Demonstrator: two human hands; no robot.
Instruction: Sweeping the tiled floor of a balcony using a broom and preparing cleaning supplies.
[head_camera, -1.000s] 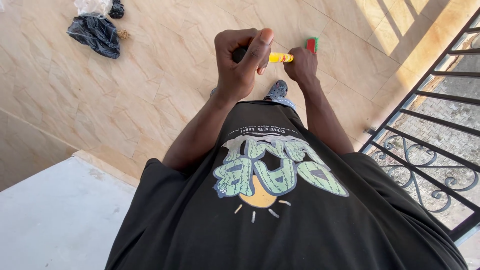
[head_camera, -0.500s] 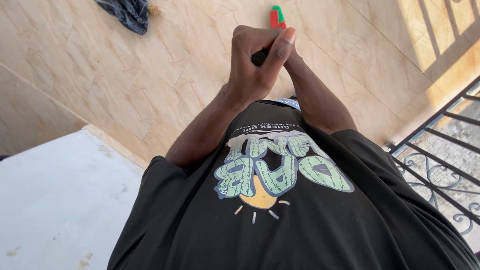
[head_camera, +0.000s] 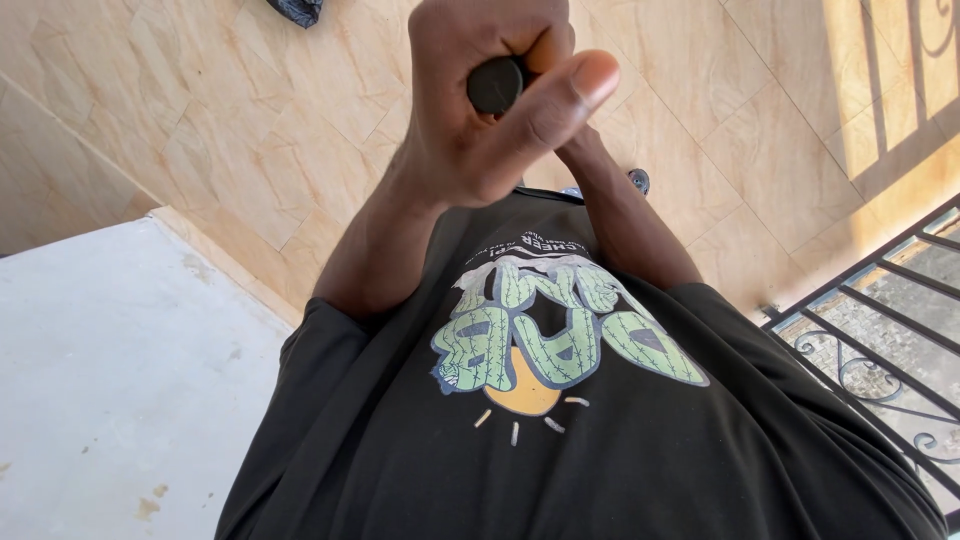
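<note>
I see the left hand (head_camera: 480, 110) fisted around a black handle (head_camera: 496, 85), end-on at 12 o'clock; can't tell the right hand's grip.

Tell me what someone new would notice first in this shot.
First, the left hand raised close to the camera at top centre, fingers wrapped around a round black handle end. Below it, the black T-shirt with its green cactus graphic fills the lower frame. A black iron railing runs along the right edge above the tan tiled floor.
</note>
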